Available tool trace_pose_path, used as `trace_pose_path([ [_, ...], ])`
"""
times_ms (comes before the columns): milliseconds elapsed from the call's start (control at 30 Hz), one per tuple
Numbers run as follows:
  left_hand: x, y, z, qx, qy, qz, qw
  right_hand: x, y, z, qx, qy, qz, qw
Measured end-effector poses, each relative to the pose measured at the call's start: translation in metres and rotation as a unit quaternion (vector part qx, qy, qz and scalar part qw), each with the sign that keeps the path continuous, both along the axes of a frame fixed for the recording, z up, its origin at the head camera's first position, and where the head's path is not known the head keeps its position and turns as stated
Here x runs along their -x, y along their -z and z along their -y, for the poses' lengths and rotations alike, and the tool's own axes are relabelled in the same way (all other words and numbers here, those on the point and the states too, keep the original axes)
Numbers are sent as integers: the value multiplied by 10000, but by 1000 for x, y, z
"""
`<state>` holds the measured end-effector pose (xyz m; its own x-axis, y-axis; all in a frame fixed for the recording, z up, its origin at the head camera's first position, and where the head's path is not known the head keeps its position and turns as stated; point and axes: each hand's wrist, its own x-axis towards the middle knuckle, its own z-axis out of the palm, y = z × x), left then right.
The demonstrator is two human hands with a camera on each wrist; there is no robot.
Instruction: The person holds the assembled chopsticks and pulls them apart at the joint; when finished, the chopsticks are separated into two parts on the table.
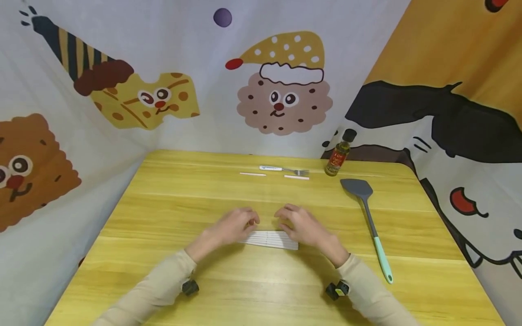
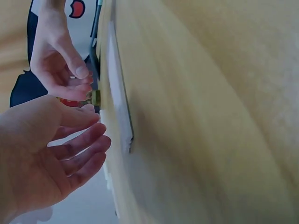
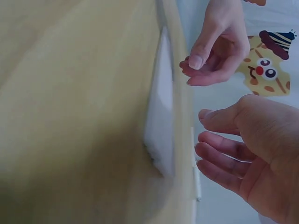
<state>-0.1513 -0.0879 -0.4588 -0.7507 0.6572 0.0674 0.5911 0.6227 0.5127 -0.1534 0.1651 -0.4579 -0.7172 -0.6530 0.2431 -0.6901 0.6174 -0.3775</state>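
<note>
A pleated strip of white paper (image 1: 270,240) with parallel fold lines lies across the table in front of the person. My left hand (image 1: 236,225) is over its left end, fingers loosely bent and holding nothing. Over the right end is my right hand (image 1: 302,226), also loosely bent and bare, overlapping the paper in the head view. Both wrist views show a gap between the fingertips and the paper (image 2: 120,88). The hands face each other with a small space between them. Parts of the paper's ends are hidden behind the fingers in the head view.
Toward the back of the wooden table (image 1: 183,181) lie a fork (image 1: 271,168) with a white handle and two thin pale sticks (image 1: 296,177). A dark-capped bottle (image 1: 336,159) stands at the back right. Below it lies a grey spatula (image 1: 380,253) with a mint handle. A printed curtain (image 1: 175,27) hangs behind.
</note>
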Motion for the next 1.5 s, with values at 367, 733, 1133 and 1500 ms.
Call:
trace_pose_path([
  [367, 4, 18, -7, -30, 78, 128, 9999, -3, 21, 4, 185, -124, 317, 9992],
  [733, 10, 16, -14, 198, -18, 113, 9997, -1, 26, 6, 242, -48, 211, 9995],
  [1133, 13, 13, -14, -67, 42, -259, 9996, 5, 29, 6, 161, -65, -546, 9984],
  [1500, 27, -14, 43, -485, -677, -1617, 9833, 17, -2, -52, 318, 654, -1649, 9836],
])
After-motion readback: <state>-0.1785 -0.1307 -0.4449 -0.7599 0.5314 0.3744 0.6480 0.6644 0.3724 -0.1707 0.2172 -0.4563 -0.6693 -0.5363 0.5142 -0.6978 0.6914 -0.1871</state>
